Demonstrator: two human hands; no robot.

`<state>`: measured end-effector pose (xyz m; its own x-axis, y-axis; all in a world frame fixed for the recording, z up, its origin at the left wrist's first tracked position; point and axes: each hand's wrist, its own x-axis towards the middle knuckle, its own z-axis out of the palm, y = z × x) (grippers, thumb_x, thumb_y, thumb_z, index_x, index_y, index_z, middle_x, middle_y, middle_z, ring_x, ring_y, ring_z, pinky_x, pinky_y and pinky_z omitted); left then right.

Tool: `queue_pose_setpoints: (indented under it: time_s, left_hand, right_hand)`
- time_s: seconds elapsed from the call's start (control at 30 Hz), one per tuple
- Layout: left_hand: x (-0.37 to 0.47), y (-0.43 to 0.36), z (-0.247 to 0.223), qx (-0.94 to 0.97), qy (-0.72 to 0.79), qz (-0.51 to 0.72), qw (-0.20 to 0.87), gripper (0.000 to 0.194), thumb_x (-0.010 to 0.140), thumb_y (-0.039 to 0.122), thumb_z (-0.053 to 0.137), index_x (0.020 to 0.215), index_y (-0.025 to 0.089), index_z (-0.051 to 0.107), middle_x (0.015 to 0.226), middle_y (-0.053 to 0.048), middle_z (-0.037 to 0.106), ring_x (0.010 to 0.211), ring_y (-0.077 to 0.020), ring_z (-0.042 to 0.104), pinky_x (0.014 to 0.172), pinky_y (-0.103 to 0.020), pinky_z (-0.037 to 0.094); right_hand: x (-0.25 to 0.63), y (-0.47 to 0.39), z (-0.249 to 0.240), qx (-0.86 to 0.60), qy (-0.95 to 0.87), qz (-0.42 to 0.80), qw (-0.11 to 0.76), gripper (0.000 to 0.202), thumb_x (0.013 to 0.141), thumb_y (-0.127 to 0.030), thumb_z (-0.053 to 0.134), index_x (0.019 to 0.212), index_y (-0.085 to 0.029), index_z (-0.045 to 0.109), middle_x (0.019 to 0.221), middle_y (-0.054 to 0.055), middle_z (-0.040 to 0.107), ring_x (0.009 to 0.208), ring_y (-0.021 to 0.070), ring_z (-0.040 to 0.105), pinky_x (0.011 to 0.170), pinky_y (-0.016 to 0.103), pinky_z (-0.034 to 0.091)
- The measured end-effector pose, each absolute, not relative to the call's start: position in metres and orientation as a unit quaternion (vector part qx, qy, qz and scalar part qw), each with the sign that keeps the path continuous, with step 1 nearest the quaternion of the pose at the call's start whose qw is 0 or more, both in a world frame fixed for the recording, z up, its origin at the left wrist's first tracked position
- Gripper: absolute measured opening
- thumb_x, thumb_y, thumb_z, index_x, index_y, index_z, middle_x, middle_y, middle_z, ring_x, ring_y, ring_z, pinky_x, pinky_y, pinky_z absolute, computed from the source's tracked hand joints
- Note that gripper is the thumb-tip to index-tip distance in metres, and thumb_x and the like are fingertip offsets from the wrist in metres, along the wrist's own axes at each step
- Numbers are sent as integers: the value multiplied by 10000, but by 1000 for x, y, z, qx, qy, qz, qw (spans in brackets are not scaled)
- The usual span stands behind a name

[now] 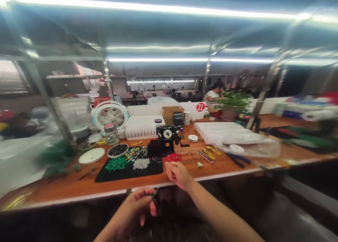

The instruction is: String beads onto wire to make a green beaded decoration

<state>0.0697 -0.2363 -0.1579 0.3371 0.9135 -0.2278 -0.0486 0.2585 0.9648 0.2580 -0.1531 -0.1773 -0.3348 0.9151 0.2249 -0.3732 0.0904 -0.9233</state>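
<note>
Below the table's front edge, my left hand pinches a thin dark green piece between thumb and fingers. My right hand is at the table edge, fingers pressed together, just in front of a pile of red pieces; what it holds, if anything, is too small to make out. On a black mat left of it lie green pieces, silvery pieces and multicoloured beads. A black hand-cranked device with a round dial stands behind the red pile.
A bowl of dark pieces and a white lid lie left. Yellow cutters, dark blue pliers and wrapped white rolls lie right. Behind are a fan, a plant and a seated person.
</note>
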Motion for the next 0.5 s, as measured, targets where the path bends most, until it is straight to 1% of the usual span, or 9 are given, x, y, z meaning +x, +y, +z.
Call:
queue_pose_setpoints:
  time_s: [0.13,0.2,0.3,0.4,0.5]
  left_hand:
    - [53,-243,-164,453,401,405,686,310,760,296,688,966,167,495,667,-52,638,532,-152,601,297,-119,289]
    - [46,-247,-167,434,367,416,710,258,771,246,677,946,174,502,715,-50,637,541,-150,617,287,-112,287]
    - [39,-252,-169,389,302,450,745,184,758,199,690,865,158,545,745,-42,626,534,-119,612,297,-100,300]
    - [36,-255,-169,318,226,494,777,167,761,236,702,846,139,596,739,-35,617,521,-86,590,321,-98,326]
    - [34,-257,-171,251,165,518,801,297,771,368,701,895,108,630,731,-44,615,532,-83,583,355,-113,371]
  right_hand:
    - [262,-158,-183,-241,-499,654,514,513,760,-513,626,480,-197,337,424,-93,255,381,46,168,392,242,94]
    - [263,-161,-184,-243,-499,657,510,503,773,-493,628,485,-195,343,431,-91,250,392,50,167,399,247,90]
    - [264,-164,-187,-254,-507,652,503,493,790,-484,619,497,-190,352,442,-87,259,408,54,171,412,253,93]
    - [263,-166,-191,-269,-526,642,489,485,803,-481,611,507,-184,367,453,-84,268,420,55,175,424,256,97]
    - [264,-169,-195,-278,-547,632,473,471,821,-471,597,518,-176,389,464,-79,277,434,58,189,435,258,102]
